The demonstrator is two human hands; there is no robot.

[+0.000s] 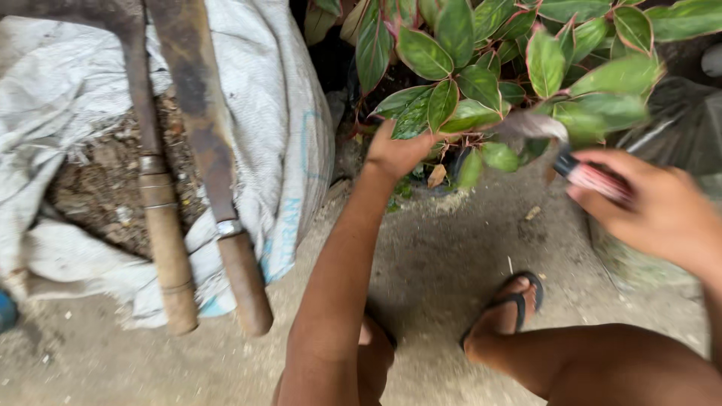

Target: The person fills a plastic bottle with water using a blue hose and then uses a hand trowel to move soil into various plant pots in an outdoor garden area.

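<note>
Head view: left hand reached into the potted plant, grip closed around stems at its base, seemingly to part the green, pink-edged leaves. Right hand, right of the plant, clasped tight on a blurred pink-and-black handled tool. Left of the plant, white woven sack with faded blue print, open on soil, two wooden-handled tools propped against it.

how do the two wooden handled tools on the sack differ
The left tool has a narrow dark shaft and a paler, thicker handle; the right tool has a broad, flat rusty blade and a darker brown handle reaching lower. Both lean against the white sack with metal collars.
</note>
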